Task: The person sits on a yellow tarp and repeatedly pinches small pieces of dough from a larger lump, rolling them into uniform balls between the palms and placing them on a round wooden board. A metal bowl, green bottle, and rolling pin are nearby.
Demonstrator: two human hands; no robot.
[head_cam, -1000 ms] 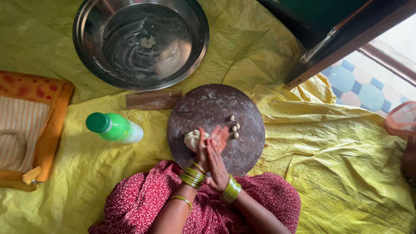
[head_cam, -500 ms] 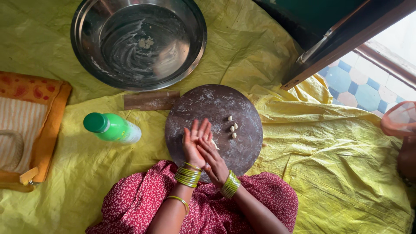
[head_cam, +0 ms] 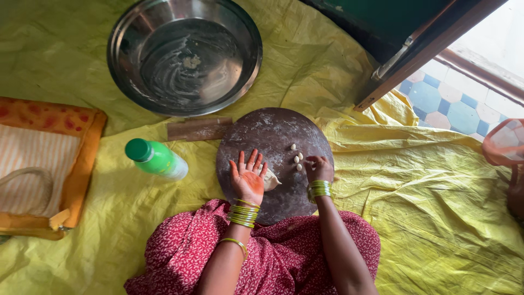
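Note:
My left hand (head_cam: pixel 248 179) is held palm up with fingers spread over the near part of a round dark board (head_cam: pixel 273 134). A pale dough lump (head_cam: pixel 271 180) rests at the right edge of that palm. My right hand (head_cam: pixel 318 168) is curled, its fingertips pinching a small dough ball at the board's right side. It is right next to three small dough balls (head_cam: pixel 297 158) lying on the board. Both wrists wear green bangles. My red patterned dress (head_cam: pixel 284 257) fills the bottom of the view.
A large steel bowl (head_cam: pixel 184 54) with flour smears sits beyond the board. A wooden block (head_cam: pixel 199 129) lies at the board's left, a green-capped bottle (head_cam: pixel 155 158) further left, an orange striped bag (head_cam: pixel 43 164) at far left. Yellow sheet (head_cam: pixel 436 218) covers the floor; door frame upper right.
My palms were pressed together over the board around the dough. They have parted: the left opened palm up, the right moved right to the small dough balls.

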